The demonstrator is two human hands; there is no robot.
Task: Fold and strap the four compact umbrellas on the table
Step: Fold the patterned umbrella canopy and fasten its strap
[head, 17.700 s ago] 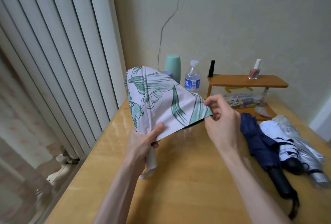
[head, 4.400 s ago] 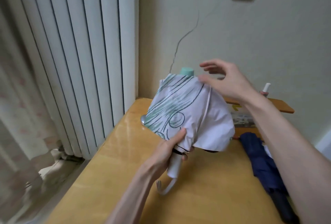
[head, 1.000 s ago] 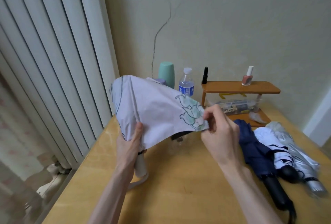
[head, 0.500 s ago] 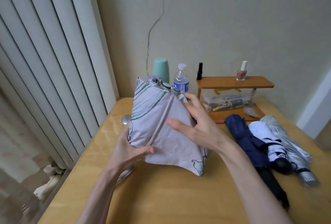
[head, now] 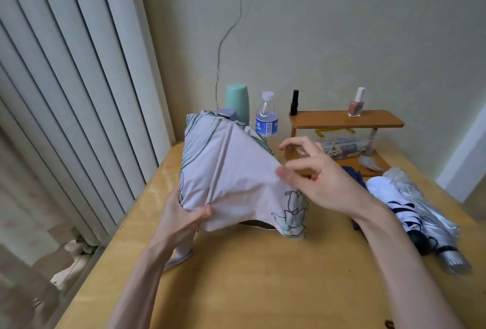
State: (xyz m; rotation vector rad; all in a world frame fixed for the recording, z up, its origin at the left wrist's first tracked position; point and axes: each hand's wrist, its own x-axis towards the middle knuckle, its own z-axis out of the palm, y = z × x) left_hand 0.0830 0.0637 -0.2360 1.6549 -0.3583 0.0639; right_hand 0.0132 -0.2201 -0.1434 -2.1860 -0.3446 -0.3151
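Observation:
A pale pink umbrella with green leaf print (head: 231,178) is held above the wooden table (head: 263,281), its canopy loose and bunched. My left hand (head: 181,217) grips its lower part, thumb pressing the fabric, with the white curved handle (head: 178,259) poking out below. My right hand (head: 313,173) is at the canopy's right edge, thumb on the fabric and fingers spread loosely. To the right lie a navy umbrella (head: 353,173), mostly hidden by my right arm, a white umbrella with dark stripes (head: 389,197) and a silver umbrella (head: 426,218).
At the back stand a mint cup (head: 237,101), a water bottle (head: 266,115) and a small wooden shelf (head: 344,119) bearing a black bottle (head: 294,103) and a pink nail polish (head: 356,103). White vertical blinds (head: 65,92) hang along the table's left edge.
My right hand has slid off the front of the canopy to its right edge, fingers lifting. The fabric has spread wider to the right. My left hand keeps its hold.

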